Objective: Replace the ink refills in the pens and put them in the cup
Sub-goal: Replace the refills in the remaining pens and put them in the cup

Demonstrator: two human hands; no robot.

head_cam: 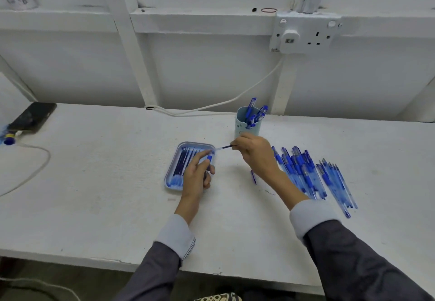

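My left hand [197, 174] grips a blue pen barrel [209, 158] over the right edge of a pale blue tray [170, 178] that holds several ink refills [182, 166]. My right hand [255, 153] pinches the end of a thin refill [223, 147] whose other end sits in the barrel. Just behind my right hand stands a light blue cup [242, 128] with several blue pens [255, 113] in it. A heap of blue pens [303, 173] lies on the table to the right. A small blue pen part [253, 177] lies under my right wrist.
A white table [106, 183] runs along a white wall. A black phone [33, 117] with a cable [35, 166] lies at the far left. A white cord [223, 103] leads up to a wall socket [306, 33]. The table's front edge is near my sleeves.
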